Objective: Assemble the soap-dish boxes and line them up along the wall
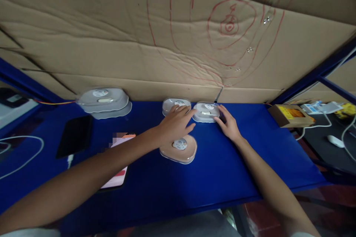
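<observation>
Our arms (91, 172): reaching over the blue table (178, 192).
Left hand (175, 123): fingers apart, over the middle clear box (168, 106).
Right hand (229, 124): fingers apart, touching the right clear box (203, 114).
Pink box (187, 152): on the table, nearer us.

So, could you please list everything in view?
Large containers: two, grey, stacked back left
Small containers: two, grey, back centre
Front container: one, peach, centre
Flat device: one, black, left
Phone: one, pinkish screen, left
Box: one, brown and yellow, right
Mouse: one, white, right
Cables: several, mostly white, sides
Packaging: several, white and yellow, right
Panel: one, brown cardboard, behind
Table: one, blue, beneath
Frame bars: several, blue, sides
Left hand, right hand: two, bare, centre
</observation>
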`<state>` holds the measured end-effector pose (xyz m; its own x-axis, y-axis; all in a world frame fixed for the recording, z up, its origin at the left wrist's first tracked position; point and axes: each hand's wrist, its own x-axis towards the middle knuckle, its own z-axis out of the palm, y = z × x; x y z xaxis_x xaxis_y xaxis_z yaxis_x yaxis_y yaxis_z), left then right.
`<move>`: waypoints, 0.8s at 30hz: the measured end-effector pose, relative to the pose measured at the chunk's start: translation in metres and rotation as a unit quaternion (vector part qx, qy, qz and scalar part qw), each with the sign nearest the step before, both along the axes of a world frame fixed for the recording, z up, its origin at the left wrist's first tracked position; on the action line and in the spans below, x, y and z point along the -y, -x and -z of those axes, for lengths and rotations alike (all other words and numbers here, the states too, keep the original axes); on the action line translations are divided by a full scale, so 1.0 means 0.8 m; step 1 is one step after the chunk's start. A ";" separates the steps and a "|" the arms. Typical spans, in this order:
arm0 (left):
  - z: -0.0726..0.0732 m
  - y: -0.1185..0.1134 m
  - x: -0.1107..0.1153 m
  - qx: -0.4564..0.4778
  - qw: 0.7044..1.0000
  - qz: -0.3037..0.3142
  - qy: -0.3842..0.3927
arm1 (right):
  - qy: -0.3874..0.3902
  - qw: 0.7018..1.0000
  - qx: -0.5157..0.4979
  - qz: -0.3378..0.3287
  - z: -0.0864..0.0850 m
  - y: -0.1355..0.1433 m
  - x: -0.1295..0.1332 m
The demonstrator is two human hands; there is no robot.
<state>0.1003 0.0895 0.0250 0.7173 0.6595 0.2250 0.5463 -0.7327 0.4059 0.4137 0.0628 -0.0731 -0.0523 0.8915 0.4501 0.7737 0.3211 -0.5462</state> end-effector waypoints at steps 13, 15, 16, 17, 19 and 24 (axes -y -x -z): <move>0.016 -0.019 -0.006 -0.080 0.996 -0.006 -0.024 | -0.010 1.000 0.001 -0.019 0.000 0.015 0.006; 0.016 -0.020 -0.008 -0.089 0.995 -0.007 -0.033 | -0.009 1.000 0.003 -0.017 0.002 0.015 0.005; 0.016 -0.021 -0.009 -0.092 0.995 -0.008 -0.037 | -0.010 1.000 0.004 -0.016 0.002 0.015 0.004; 0.017 -0.022 -0.010 -0.095 0.995 -0.008 -0.042 | -0.011 1.000 0.006 -0.015 0.003 0.015 0.004; 0.017 -0.023 -0.012 -0.100 0.994 -0.007 -0.052 | -0.013 1.000 0.011 -0.013 0.003 0.015 0.004; 0.017 -0.021 -0.018 -0.111 0.992 -0.002 -0.067 | -0.013 1.000 0.018 -0.017 0.002 0.019 0.005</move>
